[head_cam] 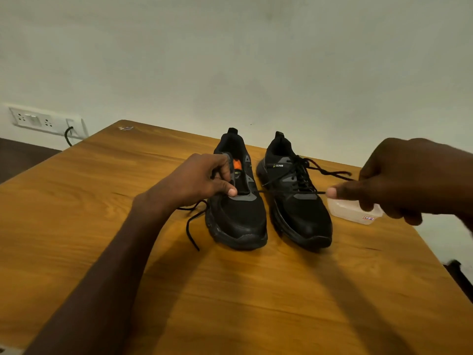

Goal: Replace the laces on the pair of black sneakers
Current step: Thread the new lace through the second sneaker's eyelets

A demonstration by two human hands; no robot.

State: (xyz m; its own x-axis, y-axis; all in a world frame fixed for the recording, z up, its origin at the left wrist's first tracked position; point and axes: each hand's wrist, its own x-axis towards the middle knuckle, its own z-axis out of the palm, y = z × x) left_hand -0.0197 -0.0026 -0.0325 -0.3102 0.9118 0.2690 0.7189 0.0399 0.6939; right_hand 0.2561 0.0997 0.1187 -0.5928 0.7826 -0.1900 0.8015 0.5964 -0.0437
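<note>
The left hand (204, 178) pins the unlaced black mesh sneaker (236, 201) on the wooden surface (128, 226) while the right hand (399, 180) pinches its thin black lace (289, 192) taut, likely drawing it through the lowest eyelets.

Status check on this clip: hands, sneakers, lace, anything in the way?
Left hand grips left sneaker at its eyelets. Right hand pinches black lace, pulled taut across laced right sneaker. Plastic box beside right sneaker, under right hand.
</note>
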